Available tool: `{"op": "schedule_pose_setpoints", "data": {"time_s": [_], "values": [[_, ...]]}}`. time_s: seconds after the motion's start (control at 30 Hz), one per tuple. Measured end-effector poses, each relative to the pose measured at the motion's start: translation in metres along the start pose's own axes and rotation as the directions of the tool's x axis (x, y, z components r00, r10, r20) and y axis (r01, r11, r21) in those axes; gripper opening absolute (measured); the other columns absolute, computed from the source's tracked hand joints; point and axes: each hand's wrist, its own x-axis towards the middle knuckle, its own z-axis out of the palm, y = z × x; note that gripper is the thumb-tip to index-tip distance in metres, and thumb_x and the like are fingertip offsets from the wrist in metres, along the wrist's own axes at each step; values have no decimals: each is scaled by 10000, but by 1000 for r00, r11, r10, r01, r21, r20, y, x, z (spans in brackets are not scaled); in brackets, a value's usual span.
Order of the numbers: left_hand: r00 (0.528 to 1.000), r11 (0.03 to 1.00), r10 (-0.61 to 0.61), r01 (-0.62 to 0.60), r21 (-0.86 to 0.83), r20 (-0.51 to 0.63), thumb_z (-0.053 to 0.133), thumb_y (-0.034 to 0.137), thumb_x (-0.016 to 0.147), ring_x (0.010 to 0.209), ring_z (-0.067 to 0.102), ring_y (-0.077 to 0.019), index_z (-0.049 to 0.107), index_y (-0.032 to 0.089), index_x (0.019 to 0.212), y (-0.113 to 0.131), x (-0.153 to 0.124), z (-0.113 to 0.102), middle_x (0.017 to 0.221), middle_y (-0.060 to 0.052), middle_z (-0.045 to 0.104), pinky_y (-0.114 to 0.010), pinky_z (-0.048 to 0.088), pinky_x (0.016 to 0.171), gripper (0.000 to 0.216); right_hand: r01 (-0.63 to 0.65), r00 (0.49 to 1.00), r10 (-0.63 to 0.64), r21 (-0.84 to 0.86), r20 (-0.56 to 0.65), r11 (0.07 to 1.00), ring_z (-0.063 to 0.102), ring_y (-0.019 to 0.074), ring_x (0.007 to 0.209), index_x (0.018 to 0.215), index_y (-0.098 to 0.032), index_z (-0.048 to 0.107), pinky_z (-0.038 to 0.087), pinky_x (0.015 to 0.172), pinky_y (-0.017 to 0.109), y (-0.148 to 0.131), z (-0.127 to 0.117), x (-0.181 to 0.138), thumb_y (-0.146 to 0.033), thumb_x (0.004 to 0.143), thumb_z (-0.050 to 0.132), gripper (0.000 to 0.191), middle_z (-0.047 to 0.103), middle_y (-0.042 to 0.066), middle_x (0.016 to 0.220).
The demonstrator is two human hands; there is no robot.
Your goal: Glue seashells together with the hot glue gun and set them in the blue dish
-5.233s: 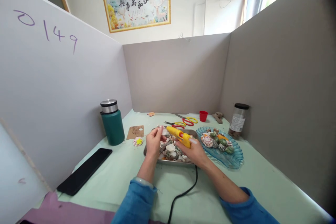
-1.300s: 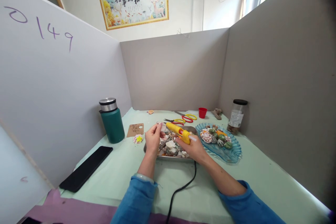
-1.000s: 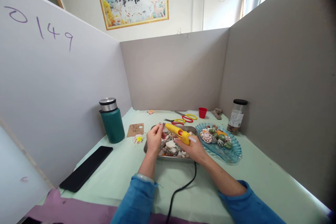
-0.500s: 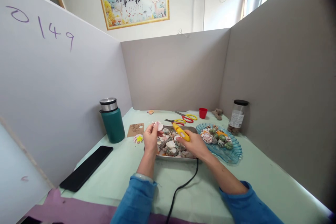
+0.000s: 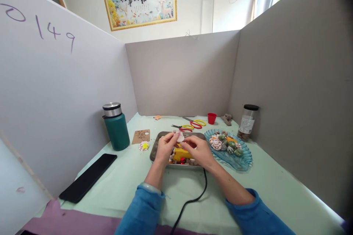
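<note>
- Head view: the left hand [image 5: 165,148] is pinching a pale shell [image 5: 180,138] between thumb and fingers, over the tray's far part.
- The right hand [image 5: 200,150] is reaching toward the same shell with bent fingers; whether its fingertips are gripping or only nearing it cannot be told.
- Below the hands, a yellow glue gun [image 5: 182,154] is lying in the metal tray [image 5: 182,166], partly hidden by the fingers, with a small red light glowing.
- A black cord [image 5: 191,201] is running from the tray's near right corner toward the near edge of the table [image 5: 132,187].
- Right of the tray, a blue plate [image 5: 235,163] is holding more shells.
- Two pairs of scissors [image 5: 192,120] are lying between the tray and the table's far edge.
- A red cup [image 5: 211,118] is standing near that far edge, and a black-lidded jar [image 5: 246,124] near the far right corner.
- A green bottle [image 5: 116,132] is standing toward the far left corner; a black phone [image 5: 88,178] is lying along the left edge.
</note>
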Motion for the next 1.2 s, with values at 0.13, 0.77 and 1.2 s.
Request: {"op": "schedule_pose_setpoints", "data": {"time_s": [0.13,0.77,1.2], "values": [[998,999,11,-13,44,56,695,458,711,620,545,-119,719,154,775,-2,-2,1,754,-38,644,-218,480,563,312,-23,996,28,62,-85,998,541,152,617,739,-174,659,413,591,259,-1,5,-1,-344,869,508,262,638,36,693],[996,994,-20,10,105,90,705,426,700,605,563,-135,709,145,756,-6,2,-3,680,-32,658,-236,455,597,287,66,983,-106,-255,-147,965,518,132,620,709,-187,599,363,603,242,9,4,-9,-223,848,493,179,607,20,707],[991,994,-58,46,100,117,663,478,731,618,569,-130,711,134,789,-3,0,-1,751,-48,643,-227,489,537,352,50,980,-96,-257,-173,965,507,135,607,679,-186,588,365,602,241,9,5,-8,-209,823,487,178,592,19,673]]}}
